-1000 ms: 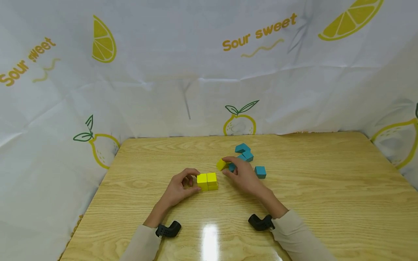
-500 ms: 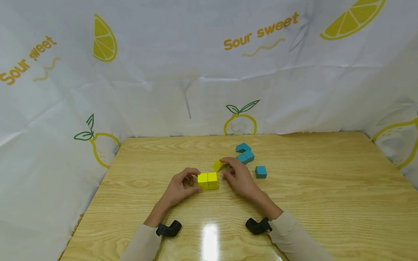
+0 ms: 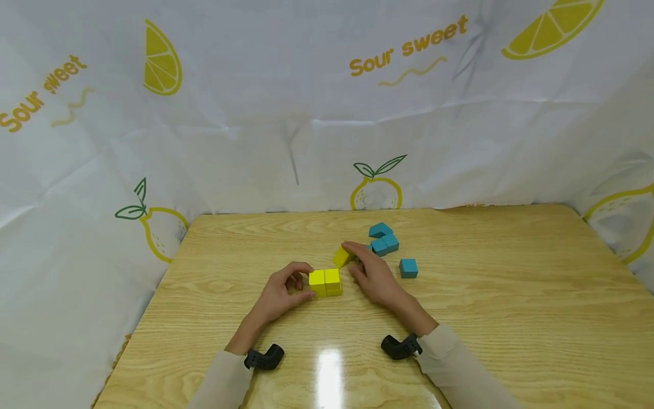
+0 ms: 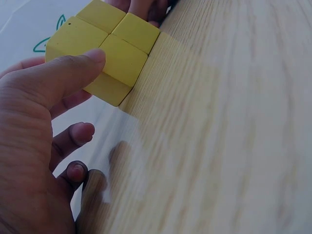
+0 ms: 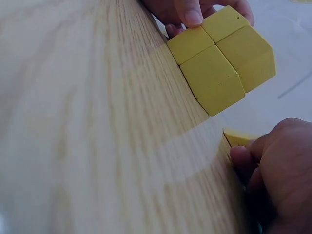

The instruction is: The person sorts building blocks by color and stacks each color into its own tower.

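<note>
Several yellow blocks (image 3: 325, 281) stand together as a two-high, two-wide stack in the middle of the wooden table. My left hand (image 3: 282, 292) holds the stack's left side, index finger at the back and thumb in front. In the left wrist view the thumb presses on the near face of a yellow block (image 4: 124, 57). To the right, my right hand (image 3: 375, 278) curls at a loose yellow block (image 3: 341, 258), its index finger along the back edge. The right wrist view shows this block (image 5: 239, 135) mostly hidden behind the hand, apart from the stack.
Beyond the right hand lie several blue blocks (image 3: 391, 242), one partly hidden by the fingers. A single blue block (image 3: 408, 268) sits to the right of that hand. A white cloth with lemon prints (image 3: 245, 165) hangs behind the table (image 3: 511, 312).
The loose yellow block has shifted slightly left with my right hand, and more of the blue blocks shows. My left hand and the stack keep their place.
</note>
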`<state>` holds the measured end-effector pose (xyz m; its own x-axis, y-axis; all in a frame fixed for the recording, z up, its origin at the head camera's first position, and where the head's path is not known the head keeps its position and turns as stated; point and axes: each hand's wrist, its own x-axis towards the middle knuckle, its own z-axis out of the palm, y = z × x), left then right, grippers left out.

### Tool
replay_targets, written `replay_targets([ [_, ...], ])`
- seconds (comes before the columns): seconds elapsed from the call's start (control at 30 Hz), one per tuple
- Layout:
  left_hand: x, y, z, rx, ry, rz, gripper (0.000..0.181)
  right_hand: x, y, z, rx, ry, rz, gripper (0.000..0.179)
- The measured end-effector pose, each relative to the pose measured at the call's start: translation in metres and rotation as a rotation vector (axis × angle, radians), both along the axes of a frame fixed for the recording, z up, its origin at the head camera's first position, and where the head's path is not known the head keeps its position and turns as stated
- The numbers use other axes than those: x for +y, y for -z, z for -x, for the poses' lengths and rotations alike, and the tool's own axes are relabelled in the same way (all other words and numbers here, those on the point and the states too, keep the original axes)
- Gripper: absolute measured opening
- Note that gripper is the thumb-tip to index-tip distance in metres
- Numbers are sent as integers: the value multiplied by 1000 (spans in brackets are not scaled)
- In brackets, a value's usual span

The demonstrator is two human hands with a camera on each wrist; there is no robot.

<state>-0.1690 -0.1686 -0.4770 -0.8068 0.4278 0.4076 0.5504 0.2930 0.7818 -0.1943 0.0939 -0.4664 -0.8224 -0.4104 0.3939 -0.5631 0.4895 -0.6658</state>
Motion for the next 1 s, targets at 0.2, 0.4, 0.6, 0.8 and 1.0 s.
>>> replay_targets([
  [0.2, 1, -4, -2, -8, -8, -2, 46, -2, -1, 3, -10, 0, -28, 43],
  [0.4, 7, -25, -12, -10, 4, -20, 43, -3, -1, 3, 10, 20, -43, 42],
  [0.6, 4, -11, -6, -5, 6, -18, 45, -3, -1, 1, 11, 51, -79, 38],
  [0.8, 8, -29, -14, -28, 11, -23, 43, -4, -1, 0, 5, 59, -86, 37],
  [1.0, 9, -35, -17, -17, 23, -24, 42, -3, 0, 0, 22, 51, -66, 36],
])
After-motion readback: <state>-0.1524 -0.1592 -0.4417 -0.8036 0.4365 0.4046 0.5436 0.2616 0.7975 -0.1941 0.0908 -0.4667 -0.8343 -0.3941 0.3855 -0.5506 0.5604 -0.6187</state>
